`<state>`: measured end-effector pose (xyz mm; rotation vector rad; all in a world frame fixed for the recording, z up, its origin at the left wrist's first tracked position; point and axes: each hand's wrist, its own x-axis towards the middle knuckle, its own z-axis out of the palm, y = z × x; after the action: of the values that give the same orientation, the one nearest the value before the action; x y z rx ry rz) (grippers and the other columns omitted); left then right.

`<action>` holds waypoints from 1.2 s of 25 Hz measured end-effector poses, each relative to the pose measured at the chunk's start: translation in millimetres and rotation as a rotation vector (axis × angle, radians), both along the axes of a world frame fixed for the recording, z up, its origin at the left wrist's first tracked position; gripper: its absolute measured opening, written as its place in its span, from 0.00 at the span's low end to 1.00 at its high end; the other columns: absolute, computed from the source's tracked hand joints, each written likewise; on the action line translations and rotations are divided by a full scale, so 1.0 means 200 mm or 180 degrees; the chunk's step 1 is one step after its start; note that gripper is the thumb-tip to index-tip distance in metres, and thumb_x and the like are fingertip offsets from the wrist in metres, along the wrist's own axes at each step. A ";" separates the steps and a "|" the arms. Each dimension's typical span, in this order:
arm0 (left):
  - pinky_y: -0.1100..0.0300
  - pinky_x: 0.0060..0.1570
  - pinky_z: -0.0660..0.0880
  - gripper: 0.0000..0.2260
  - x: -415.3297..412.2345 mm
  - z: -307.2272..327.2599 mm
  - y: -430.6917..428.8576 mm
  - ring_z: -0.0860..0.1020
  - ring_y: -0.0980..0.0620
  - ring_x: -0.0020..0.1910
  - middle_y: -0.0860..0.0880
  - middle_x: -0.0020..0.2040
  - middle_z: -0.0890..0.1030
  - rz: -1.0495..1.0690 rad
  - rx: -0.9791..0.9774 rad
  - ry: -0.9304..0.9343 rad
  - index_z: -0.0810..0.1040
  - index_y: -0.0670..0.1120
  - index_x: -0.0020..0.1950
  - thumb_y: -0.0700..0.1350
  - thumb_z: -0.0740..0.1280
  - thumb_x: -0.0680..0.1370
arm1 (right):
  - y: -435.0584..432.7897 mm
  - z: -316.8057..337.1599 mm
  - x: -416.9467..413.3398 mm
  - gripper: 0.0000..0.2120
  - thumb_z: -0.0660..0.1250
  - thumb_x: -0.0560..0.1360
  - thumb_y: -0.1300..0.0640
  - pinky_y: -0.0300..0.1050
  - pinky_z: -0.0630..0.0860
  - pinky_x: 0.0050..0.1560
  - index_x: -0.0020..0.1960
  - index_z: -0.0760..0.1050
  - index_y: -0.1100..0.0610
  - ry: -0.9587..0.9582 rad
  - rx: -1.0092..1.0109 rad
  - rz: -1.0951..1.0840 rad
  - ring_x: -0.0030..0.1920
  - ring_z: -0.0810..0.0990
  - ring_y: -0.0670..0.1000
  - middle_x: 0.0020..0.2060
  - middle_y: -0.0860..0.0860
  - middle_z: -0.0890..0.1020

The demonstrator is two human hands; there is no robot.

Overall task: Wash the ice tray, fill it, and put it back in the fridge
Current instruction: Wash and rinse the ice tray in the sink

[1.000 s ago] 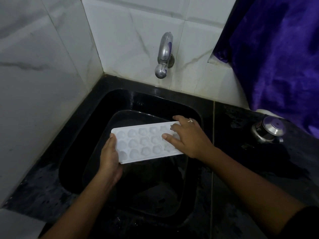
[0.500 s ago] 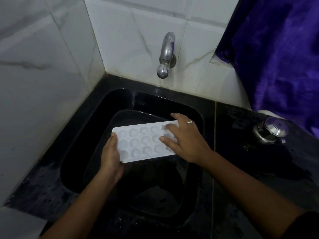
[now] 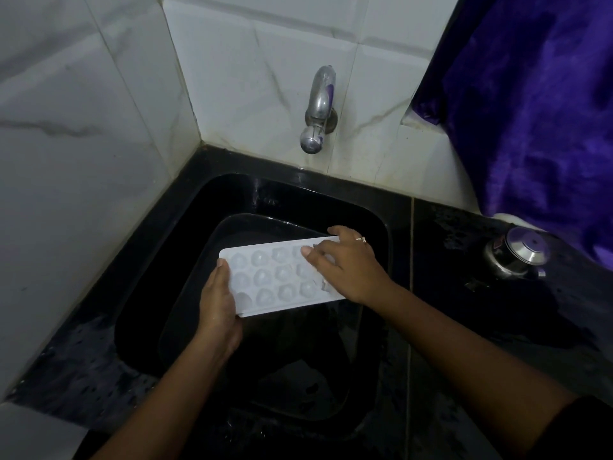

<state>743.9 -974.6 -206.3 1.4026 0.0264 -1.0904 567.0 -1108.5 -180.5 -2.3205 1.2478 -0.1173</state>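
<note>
- Head view: white ice tray held over the black sink, below the steel tap.
- Left hand clasps its near-left end; right hand lies spread across the right end.
- Wet black counter, marble-white tiles, purple cloth at right.

Wet black counter carries a steel lidded pot, possibly a kettle.

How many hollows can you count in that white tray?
12 show in the ice tray: three rows of four, running from the left hand toward the right hand. The right hand covers the tray's far end, so more are probably hidden.
</note>
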 end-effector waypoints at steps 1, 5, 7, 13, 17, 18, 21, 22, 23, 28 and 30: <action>0.48 0.48 0.83 0.20 0.01 0.00 0.00 0.86 0.41 0.56 0.43 0.59 0.87 0.0007 0.0005 -0.0014 0.80 0.45 0.69 0.57 0.58 0.88 | -0.01 0.04 0.00 0.29 0.52 0.82 0.30 0.62 0.57 0.77 0.56 0.85 0.47 -0.0016 0.0301 -0.0095 0.77 0.60 0.56 0.75 0.52 0.67; 0.45 0.51 0.83 0.19 -0.02 -0.02 0.01 0.86 0.41 0.56 0.43 0.58 0.87 -0.0010 0.0059 0.0081 0.80 0.46 0.67 0.57 0.59 0.87 | -0.05 0.08 0.01 0.33 0.46 0.82 0.31 0.65 0.57 0.76 0.57 0.85 0.48 0.0901 -0.0736 0.0609 0.76 0.62 0.60 0.76 0.55 0.68; 0.43 0.53 0.83 0.19 -0.02 -0.03 0.01 0.86 0.40 0.57 0.43 0.59 0.87 0.0060 0.0050 0.0125 0.80 0.46 0.68 0.57 0.59 0.87 | -0.03 0.07 0.01 0.39 0.42 0.79 0.28 0.69 0.54 0.78 0.62 0.84 0.48 0.1053 -0.1064 0.0901 0.80 0.58 0.62 0.79 0.57 0.65; 0.48 0.46 0.82 0.18 0.03 -0.05 0.02 0.87 0.43 0.52 0.45 0.56 0.88 0.0043 0.0009 0.0034 0.81 0.48 0.65 0.56 0.58 0.88 | -0.01 0.03 -0.05 0.27 0.53 0.82 0.32 0.63 0.49 0.79 0.63 0.82 0.46 0.0165 -0.0280 0.0366 0.82 0.50 0.57 0.81 0.53 0.61; 0.49 0.44 0.83 0.18 0.02 -0.05 0.04 0.88 0.45 0.49 0.45 0.55 0.88 0.0020 0.0052 0.0040 0.81 0.47 0.65 0.56 0.58 0.88 | 0.02 0.00 -0.03 0.33 0.48 0.79 0.28 0.66 0.53 0.79 0.60 0.83 0.47 0.0185 -0.0578 0.0336 0.81 0.55 0.58 0.79 0.55 0.66; 0.48 0.45 0.83 0.19 0.02 -0.04 0.04 0.88 0.44 0.51 0.44 0.56 0.88 0.0009 0.0067 0.0062 0.81 0.47 0.66 0.57 0.58 0.88 | 0.02 0.00 -0.04 0.33 0.48 0.79 0.28 0.66 0.54 0.78 0.59 0.83 0.48 0.0144 -0.0565 0.0306 0.80 0.56 0.58 0.78 0.55 0.67; 0.45 0.49 0.83 0.20 0.02 -0.03 0.05 0.87 0.40 0.55 0.43 0.58 0.88 -0.0021 0.0065 0.0114 0.80 0.46 0.68 0.57 0.58 0.87 | 0.04 -0.02 -0.03 0.35 0.47 0.79 0.28 0.64 0.54 0.78 0.59 0.83 0.49 0.0157 -0.0532 0.0364 0.80 0.58 0.57 0.78 0.55 0.67; 0.45 0.50 0.83 0.20 0.03 -0.03 0.05 0.86 0.40 0.56 0.43 0.58 0.88 -0.0026 0.0067 0.0120 0.80 0.46 0.68 0.57 0.58 0.87 | 0.05 -0.01 -0.01 0.36 0.46 0.78 0.27 0.64 0.54 0.78 0.57 0.84 0.48 0.0109 -0.0467 0.0227 0.79 0.58 0.57 0.78 0.55 0.67; 0.45 0.50 0.83 0.20 0.03 -0.03 0.05 0.86 0.40 0.56 0.43 0.58 0.88 -0.0047 0.0059 0.0110 0.80 0.46 0.68 0.58 0.58 0.87 | 0.06 -0.01 0.01 0.36 0.45 0.78 0.27 0.63 0.55 0.78 0.55 0.85 0.48 0.0070 -0.0359 0.0088 0.79 0.59 0.56 0.77 0.54 0.68; 0.43 0.54 0.83 0.21 0.09 0.00 0.05 0.86 0.39 0.58 0.42 0.60 0.87 -0.0192 0.0109 0.0063 0.80 0.46 0.70 0.58 0.58 0.87 | 0.04 0.12 0.07 0.36 0.44 0.81 0.28 0.62 0.60 0.74 0.57 0.84 0.47 0.0556 0.0108 -0.0012 0.70 0.67 0.56 0.69 0.51 0.71; 0.43 0.54 0.83 0.22 0.11 0.02 0.03 0.86 0.39 0.58 0.42 0.60 0.87 -0.0241 0.0121 0.0070 0.80 0.45 0.70 0.58 0.58 0.87 | 0.05 0.13 0.09 0.40 0.39 0.78 0.27 0.67 0.57 0.76 0.60 0.83 0.47 0.1098 -0.0687 0.0453 0.73 0.67 0.60 0.72 0.55 0.70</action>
<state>766.2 -967.9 -203.1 1.4354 0.0101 -1.1734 584.2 -1099.0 -153.6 -2.6929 1.2746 0.2166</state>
